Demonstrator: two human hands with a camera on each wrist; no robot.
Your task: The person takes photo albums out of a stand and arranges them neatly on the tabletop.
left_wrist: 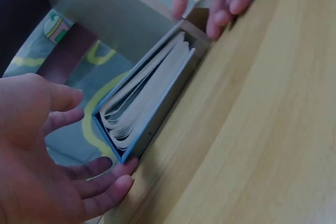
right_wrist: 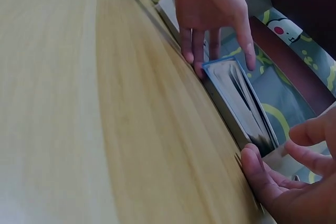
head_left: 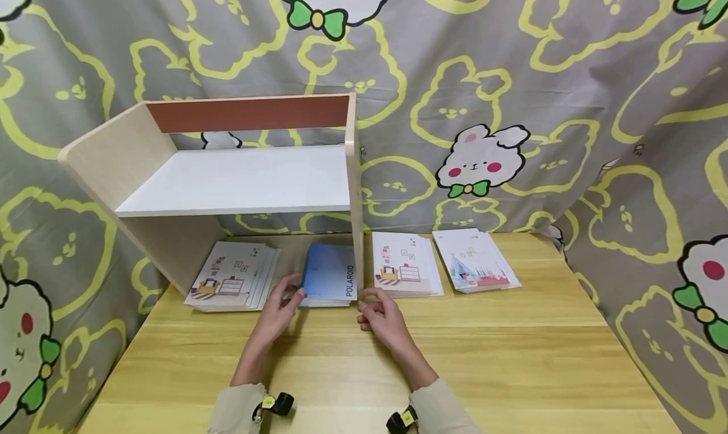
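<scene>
A blue photo album (head_left: 328, 271) marked POLAROID lies flat in the lower compartment of a wooden shelf unit (head_left: 233, 181), against its right side panel. Its page edges face out in both wrist views. My left hand (head_left: 280, 307) is at the album's left front corner, fingertips touching it and thumb lifted in the left wrist view. My right hand (head_left: 382, 316) is by the front edge of the right side panel, close to the album's other front corner, its fingers loosely bent and holding nothing. Whether it touches the album is unclear.
A stack of illustrated booklets (head_left: 232, 276) lies left of the album inside the shelf unit. Outside, to the right, are two more stacks, one showing furniture (head_left: 405, 265) and one showing a tent (head_left: 474, 261). A patterned curtain (head_left: 472, 93) hangs behind the wooden table (head_left: 483, 358).
</scene>
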